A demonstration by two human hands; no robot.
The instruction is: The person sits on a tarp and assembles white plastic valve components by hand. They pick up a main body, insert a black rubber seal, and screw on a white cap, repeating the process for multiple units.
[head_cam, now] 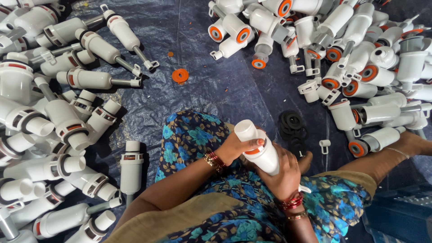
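Note:
Both hands hold one white plastic valve part (257, 146) over my lap, above the blue floral cloth (193, 135). My left hand (236, 146) grips its upper end, thumb across the tube just above an orange ring. My right hand (283, 173) wraps around the lower body from below, and a small white tab sticks out under it. Bangles sit on both wrists.
A heap of white parts with grey stems (58, 112) fills the left side. Another heap with orange washers (351, 49) lies at the top right. A loose orange washer (180, 75) and a pile of black rubber rings (293, 127) rest on the dark blue tarp (225, 85). My foot (411, 144) is at the right.

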